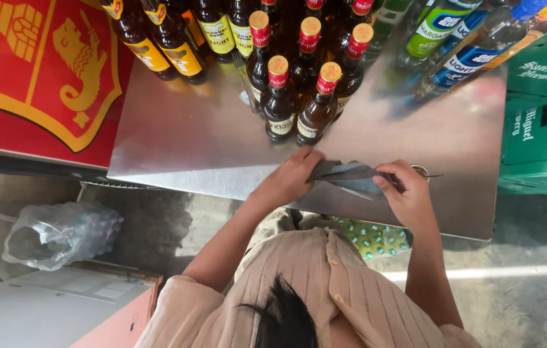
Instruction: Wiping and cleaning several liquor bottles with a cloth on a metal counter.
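Crosswise on the metal table (177,135), a grey cloth (349,176) stretches, pinched between left hand (288,180) and right hand (408,196) fingers, near brown bottles (299,84).

- Big red sign (35,71) with gold shapes, far left beside the metal table (189,142).
- Yellow labels (151,57) on brown bottles at the table's back.
- Red and gold caps (278,71) on dark bottles in the middle.
- Blue and green labels (463,61) on clear bottles, top right.
- Green crates (534,122) with white print, far right.
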